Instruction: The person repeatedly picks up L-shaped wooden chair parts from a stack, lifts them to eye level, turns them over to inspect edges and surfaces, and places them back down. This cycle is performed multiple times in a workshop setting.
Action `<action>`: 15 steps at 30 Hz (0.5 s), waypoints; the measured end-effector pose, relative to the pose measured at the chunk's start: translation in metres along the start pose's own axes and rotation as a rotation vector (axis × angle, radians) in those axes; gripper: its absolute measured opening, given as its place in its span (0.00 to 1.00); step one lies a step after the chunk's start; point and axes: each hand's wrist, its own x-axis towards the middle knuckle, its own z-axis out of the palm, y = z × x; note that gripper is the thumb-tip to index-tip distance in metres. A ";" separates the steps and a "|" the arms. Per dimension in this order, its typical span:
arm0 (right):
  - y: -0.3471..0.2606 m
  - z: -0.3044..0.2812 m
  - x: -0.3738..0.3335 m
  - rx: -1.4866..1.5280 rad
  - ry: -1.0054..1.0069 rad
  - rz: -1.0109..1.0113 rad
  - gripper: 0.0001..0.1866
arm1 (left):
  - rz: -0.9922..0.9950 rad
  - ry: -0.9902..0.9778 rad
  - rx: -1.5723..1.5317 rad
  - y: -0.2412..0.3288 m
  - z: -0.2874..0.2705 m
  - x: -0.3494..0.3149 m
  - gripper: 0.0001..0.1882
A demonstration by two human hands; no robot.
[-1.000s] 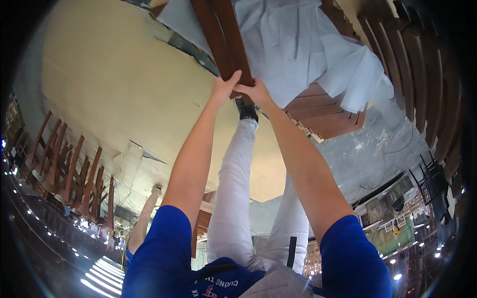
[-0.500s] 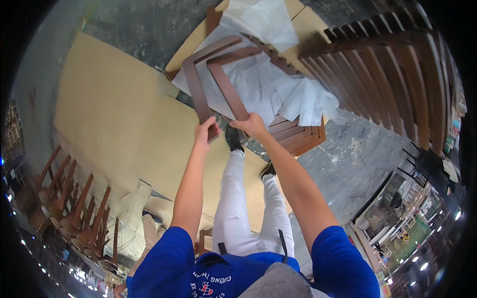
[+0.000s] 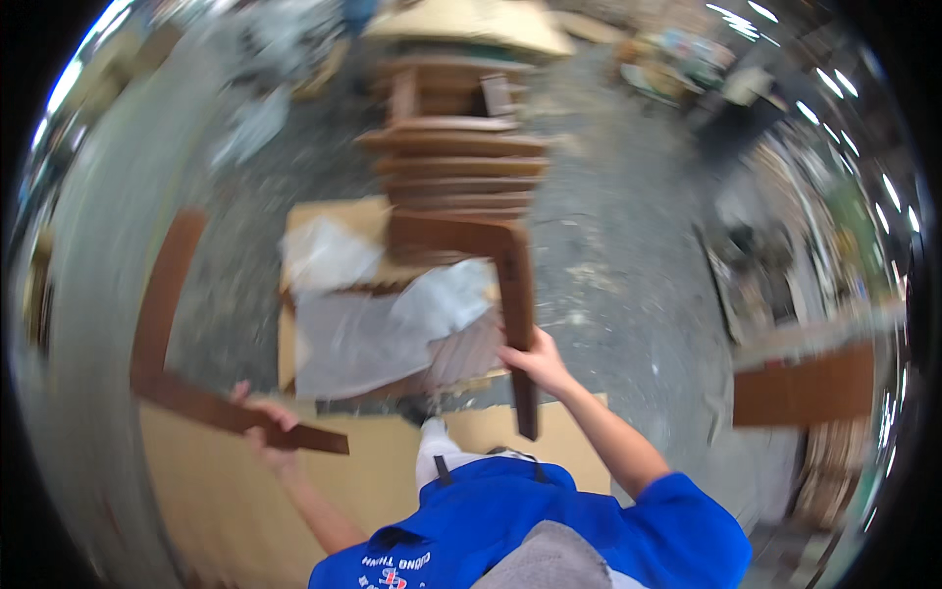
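An L-shaped brown wooden frame piece (image 3: 159,329) is in my left hand (image 3: 270,427), with the fingers wrapped round its lower leg. It tilts out to the left, its other leg pointing up and away. My right hand (image 3: 540,361) grips a second L-shaped piece (image 3: 516,290) by its long leg, which stands nearly straight in the view. The short leg of that piece reaches left at its far end. Beyond my feet, white foam sheets (image 3: 353,344) partly cover a pile of similar brown pieces (image 3: 463,351).
Flat cardboard (image 3: 206,481) covers the floor around my feet. A tall stack of brown wooden parts (image 3: 461,167) stands straight ahead past the foam sheets. Far left lies some clear plastic wrap (image 3: 257,123). A brown panel (image 3: 805,385) is at the right; motion blurs much of the surroundings.
Both L-shaped pieces have been lifted off the foam sheets and spread apart, the left one swung out left. My view has turned, so the tall stack now appears ahead instead of right.
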 end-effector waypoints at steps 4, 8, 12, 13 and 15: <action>-0.017 -0.058 -0.047 -0.067 0.381 -0.110 0.16 | 0.126 -0.074 -0.095 0.016 0.117 0.034 0.42; -0.022 -0.157 -0.186 0.092 0.508 -0.268 0.16 | 0.201 0.093 0.219 0.002 0.237 0.013 0.40; -0.020 -0.241 -0.333 0.179 0.690 -0.370 0.19 | -0.028 -0.077 -0.024 -0.039 0.337 -0.044 0.40; -0.018 -0.253 -0.362 0.171 0.820 -0.433 0.22 | -0.052 -0.175 -0.079 -0.052 0.361 -0.054 0.39; -0.015 -0.281 -0.410 0.115 1.121 -0.494 0.27 | -0.112 -0.251 -0.058 -0.077 0.407 -0.075 0.37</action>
